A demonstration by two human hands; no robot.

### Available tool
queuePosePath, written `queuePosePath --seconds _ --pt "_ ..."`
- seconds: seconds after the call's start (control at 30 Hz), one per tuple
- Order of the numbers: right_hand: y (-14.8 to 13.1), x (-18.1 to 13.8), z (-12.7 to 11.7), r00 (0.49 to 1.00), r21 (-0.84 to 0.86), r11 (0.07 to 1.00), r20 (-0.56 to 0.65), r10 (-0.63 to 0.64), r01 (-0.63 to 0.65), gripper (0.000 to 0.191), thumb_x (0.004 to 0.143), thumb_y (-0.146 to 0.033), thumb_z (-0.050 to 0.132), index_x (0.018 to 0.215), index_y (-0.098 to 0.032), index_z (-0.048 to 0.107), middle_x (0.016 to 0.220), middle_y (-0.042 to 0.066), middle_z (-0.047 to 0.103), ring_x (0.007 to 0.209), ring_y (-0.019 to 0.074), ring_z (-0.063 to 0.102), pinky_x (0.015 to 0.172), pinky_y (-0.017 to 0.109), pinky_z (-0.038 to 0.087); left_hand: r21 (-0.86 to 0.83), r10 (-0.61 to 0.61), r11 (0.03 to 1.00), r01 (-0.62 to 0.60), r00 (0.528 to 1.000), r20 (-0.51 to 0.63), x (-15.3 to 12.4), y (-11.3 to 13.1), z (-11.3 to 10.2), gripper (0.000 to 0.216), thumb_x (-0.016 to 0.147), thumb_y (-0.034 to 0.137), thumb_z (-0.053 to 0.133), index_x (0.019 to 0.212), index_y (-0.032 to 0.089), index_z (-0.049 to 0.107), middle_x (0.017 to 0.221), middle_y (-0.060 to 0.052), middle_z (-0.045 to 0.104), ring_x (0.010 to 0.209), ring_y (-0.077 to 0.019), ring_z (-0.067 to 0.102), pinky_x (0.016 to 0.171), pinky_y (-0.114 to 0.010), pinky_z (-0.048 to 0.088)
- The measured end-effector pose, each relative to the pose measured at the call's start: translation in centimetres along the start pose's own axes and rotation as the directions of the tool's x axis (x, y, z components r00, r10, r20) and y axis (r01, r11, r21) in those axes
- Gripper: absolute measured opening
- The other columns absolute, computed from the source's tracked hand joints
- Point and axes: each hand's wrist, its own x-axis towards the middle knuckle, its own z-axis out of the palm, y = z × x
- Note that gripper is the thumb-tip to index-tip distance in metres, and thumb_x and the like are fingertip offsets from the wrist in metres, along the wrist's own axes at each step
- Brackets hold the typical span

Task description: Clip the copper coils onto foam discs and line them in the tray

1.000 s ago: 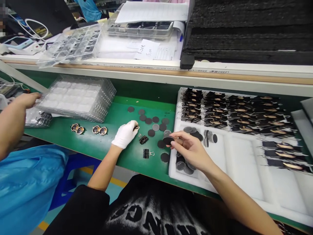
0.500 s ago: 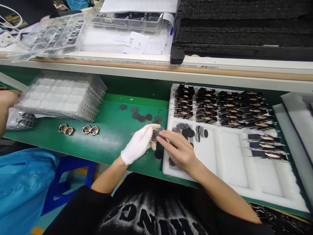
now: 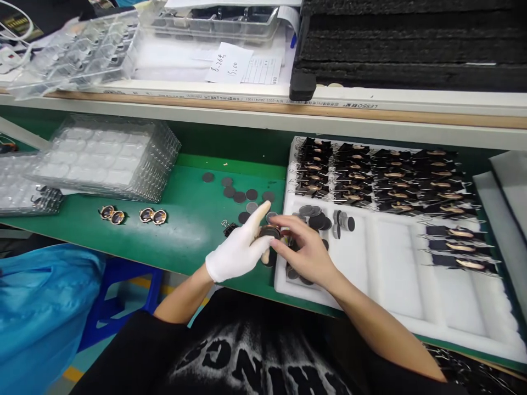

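My left hand, in a white glove with bare-looking fingertips, is closed around a dark round piece with a gold-coloured edge; most of it is hidden by the fingers. My right hand, bare, pinches at the same piece from the right with thumb and forefinger. A black binder clip lies just left of the glove. Dark round discs are scattered on the green bench top behind my hands. More dark discs are heaped in the white foam tray beside my right hand.
Two small gold-rimmed pairs of round glasses lie at left, before stacked clear plastic trays. The white foam tray holds rows of black-clipped pieces. A shelf edge crosses above; a blue stool stands below.
My left thumb has lifted, and the piece between my hands has tilted. The binder clip shows more fully. Another person's hand at the far left has gone out of view.
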Motion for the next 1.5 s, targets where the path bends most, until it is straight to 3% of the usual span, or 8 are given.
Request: queuePosePath --seconds 0.13,0.3,0.43,0.6,0.83,1.03,1.2,1.5 --pt "0.0 0.2 -0.5 0.972 0.291 0.934 0.167 0.165 -0.209 0.016 0.094 -0.032 0.074 0.107 -0.028 0.082 0.111 0.007 0.076 0.102 0.0229 0.071 0.086 0.034 0.058 0.175 0.025 0.984 -0.036 0.998 0.064 -0.7 -0.2 -1.3 0.066 0.106 0.035 0.041 0.167 0.023 0.018 0.060 0.008 0.063 0.056 -0.0123 0.061 0.069 -0.026 0.054" --pt "0.2 0.2 -1.2 0.956 0.314 0.903 0.068 0.285 -0.292 0.017 0.094 -0.040 0.074 0.099 -0.027 0.084 0.091 0.005 0.074 0.077 0.0166 0.064 0.066 0.028 0.050 0.676 0.177 0.724 0.138 0.910 -0.374 -0.6 -2.5 -6.0 0.039 0.104 0.043 0.040 0.104 0.020 0.071 0.082 -0.003 0.073 0.072 -0.0164 0.065 0.073 -0.029 0.047" --pt "0.5 0.1 -1.5 0.929 0.373 0.855 0.070 0.363 -0.362 0.024 0.091 -0.047 0.077 0.089 -0.024 0.082 0.078 0.003 0.070 0.065 0.0144 0.058 0.061 0.027 0.046 0.762 0.149 0.612 0.211 0.915 -0.374 0.0 -4.7 -7.4 0.035 0.089 0.053 0.064 0.075 0.021 0.058 0.073 -0.001 0.063 0.063 -0.0160 0.054 0.059 -0.029 0.029" --pt "0.8 0.0 -1.1 0.930 0.370 0.855 0.093 0.356 -0.364 0.028 0.091 -0.049 0.076 0.084 -0.022 0.081 0.075 0.002 0.068 0.065 0.0143 0.058 0.062 0.028 0.046 0.711 0.175 0.663 0.235 0.875 -0.452 1.3 -4.8 -5.6 0.051 0.095 0.045 0.055 0.061 0.022 0.025 0.054 0.005 0.025 0.052 -0.0116 0.028 0.057 -0.030 0.020" --pt "0.7 0.2 -0.6 0.960 0.359 0.891 0.105 0.258 -0.279 0.026 0.088 -0.050 0.079 0.102 -0.029 0.085 0.131 0.009 0.072 0.130 0.0300 0.061 0.105 0.043 0.052 0.476 0.266 0.872 0.114 0.707 -0.655 2.9 0.1 0.2 0.052 0.103 0.052 0.043 0.064 0.023 0.024 0.059 0.006 0.028 0.058 -0.0104 0.029 0.058 -0.026 0.031" --pt "0.6 -0.1 -1.4 0.970 0.400 0.885 0.080 0.228 -0.240 0.023 0.091 -0.046 0.076 0.101 -0.027 0.085 0.112 0.007 0.080 0.113 0.0293 0.070 0.096 0.042 0.057 0.389 0.369 0.896 -0.214 0.846 -0.384 1.8 -0.8 -0.1 0.060 0.105 0.053 0.016 0.075 0.021 0.058 0.066 -0.004 0.058 0.060 -0.0143 0.051 0.061 -0.030 0.042" --pt "0.3 -0.2 -1.9 0.972 0.428 0.875 0.150 0.178 -0.226 0.017 0.093 -0.039 0.076 0.101 -0.027 0.085 0.113 0.007 0.079 0.104 0.0268 0.073 0.085 0.036 0.059 0.461 0.309 0.871 -0.168 0.918 -0.248 1.1 -1.3 -2.2 0.026 0.088 0.039 0.052 0.069 0.021 0.054 0.058 0.002 0.051 0.054 -0.0117 0.041 0.054 -0.027 0.032" --pt "-0.1 -0.1 -2.2 0.960 0.359 0.898 0.204 0.192 -0.256 0.024 0.089 -0.046 0.077 0.089 -0.024 0.086 0.096 0.009 0.080 0.086 0.0255 0.073 0.070 0.036 0.060 0.539 0.208 0.836 -0.106 0.969 -0.132 0.7 -0.1 -1.3 0.043 0.073 0.039 0.067 0.052 0.021 0.034 0.047 0.007 0.035 0.050 -0.0077 0.027 0.051 -0.026 0.024"
